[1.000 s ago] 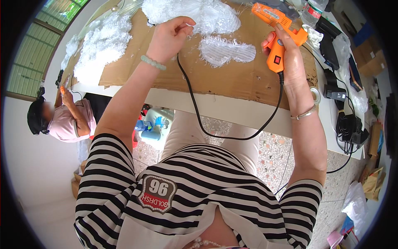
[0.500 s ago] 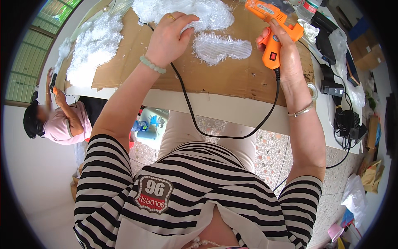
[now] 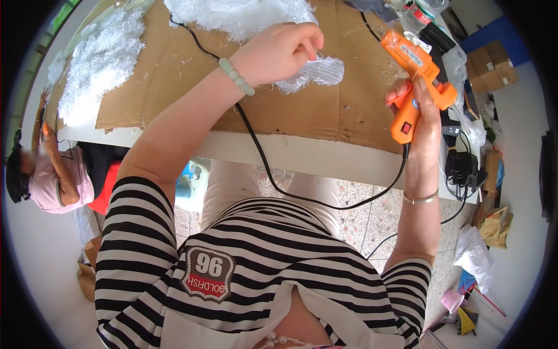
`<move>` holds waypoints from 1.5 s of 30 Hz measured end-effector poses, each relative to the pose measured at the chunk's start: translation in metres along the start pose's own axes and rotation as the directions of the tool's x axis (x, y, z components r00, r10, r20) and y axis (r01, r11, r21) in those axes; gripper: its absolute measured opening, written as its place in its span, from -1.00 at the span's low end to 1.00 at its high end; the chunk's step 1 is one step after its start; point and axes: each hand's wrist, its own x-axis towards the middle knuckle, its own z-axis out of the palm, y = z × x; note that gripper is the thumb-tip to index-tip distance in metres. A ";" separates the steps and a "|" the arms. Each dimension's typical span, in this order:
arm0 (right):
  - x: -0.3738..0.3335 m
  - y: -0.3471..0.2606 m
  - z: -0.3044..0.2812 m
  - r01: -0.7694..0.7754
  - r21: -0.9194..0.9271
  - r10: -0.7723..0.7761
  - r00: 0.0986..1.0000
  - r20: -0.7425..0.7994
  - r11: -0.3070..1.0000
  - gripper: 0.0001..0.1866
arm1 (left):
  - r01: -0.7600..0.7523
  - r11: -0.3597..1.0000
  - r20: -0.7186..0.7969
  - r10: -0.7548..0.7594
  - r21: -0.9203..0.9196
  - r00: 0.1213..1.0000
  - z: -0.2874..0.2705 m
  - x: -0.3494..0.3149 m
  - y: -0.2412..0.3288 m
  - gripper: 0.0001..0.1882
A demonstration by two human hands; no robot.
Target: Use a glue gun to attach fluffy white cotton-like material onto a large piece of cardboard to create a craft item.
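Note:
My right hand (image 3: 427,107) is wrapped round the handle of an orange hot glue gun (image 3: 411,58), its nozzle raised toward the far side. A black cord hangs from the grip and loops below the table edge. My left hand (image 3: 276,53) is over a small white fringed fabric piece (image 3: 325,71), partly covering it. Its fingers are curled, thumb close to index; whatever they pinch, if anything, is too small to make out. Beyond that hand lies a larger white shaggy piece (image 3: 232,17). Another white shaggy piece (image 3: 102,64) rests at the far left.
Brown cardboard (image 3: 192,107) covers the white table (image 3: 325,163). Along the right side are a clear plastic bottle (image 3: 415,17), plastic bags and black power adapters (image 3: 464,168) with cords. At the left, another person (image 3: 61,177) in pink holds an orange tool.
My left hand has moved right, over the small white piece, its fingers more curled. My right hand has drawn the glue gun right and nearer. The view has shifted a little.

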 end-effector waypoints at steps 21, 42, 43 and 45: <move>-0.003 0.023 -0.001 -0.080 -0.506 0.147 0.985 0.094 0.859 -0.71 | -0.258 0.940 0.011 0.263 0.224 0.965 0.019 -0.007 -0.023 -0.93; 0.004 0.023 0.004 -0.104 -0.559 0.190 0.977 0.099 0.823 -0.71 | -0.283 0.908 0.026 0.289 0.310 0.957 0.021 -0.011 -0.020 -0.88; 0.004 0.023 0.003 -0.105 -0.561 0.192 0.977 0.097 0.821 -0.71 | -0.282 0.909 0.024 0.289 0.307 0.957 0.021 -0.010 -0.020 -0.88; 0.003 0.023 0.000 -0.115 -0.561 0.201 0.975 0.093 0.820 -0.71 | -0.286 0.889 0.050 0.287 0.359 0.957 0.021 -0.009 -0.019 -0.91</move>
